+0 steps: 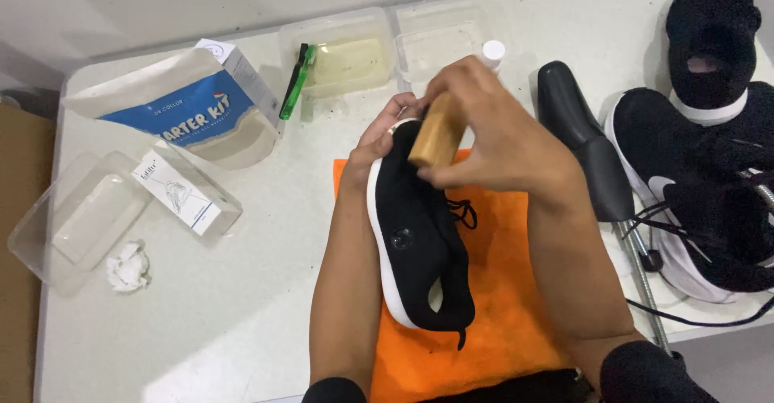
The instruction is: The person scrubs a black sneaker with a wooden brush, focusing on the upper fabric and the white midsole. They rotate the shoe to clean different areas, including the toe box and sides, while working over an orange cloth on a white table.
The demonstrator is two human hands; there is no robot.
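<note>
Two hands work one black shoe (419,234) with a white sole at the centre of the frame, over an orange cloth (500,290) spread on the white bench (242,314). The left hand (379,141) reaches under the shoe's toe end, fingers curled up round the sole rim, its grip clamped on the shoe and tilting it side-on toward the camera. The right hand (504,141) arches over from the right, wrist bent, its grip closed on a wooden-handled brush (439,133) whose head meets the toe area; the bristles themselves are hidden.

Judgement: the step in hand is brushing the upper near the toe. The next move appears to call for a steady hold underneath, short strokes, and turning the shoe to reach the parts not yet facing the brush.

Both forearms run up from the lower edge of the frame, dark sleeves at the elbows.

Surroundings: a clear tub of yellowish liquid (347,60) at upper centre, a green brush (295,81) leaning at its left; a blue and white pouch (193,113) at upper left; a small white box (181,193) on a clear lid; a crumpled tissue (127,267) at left. At right lie a black shoe tree (584,141) and further black shoes (709,169).
</note>
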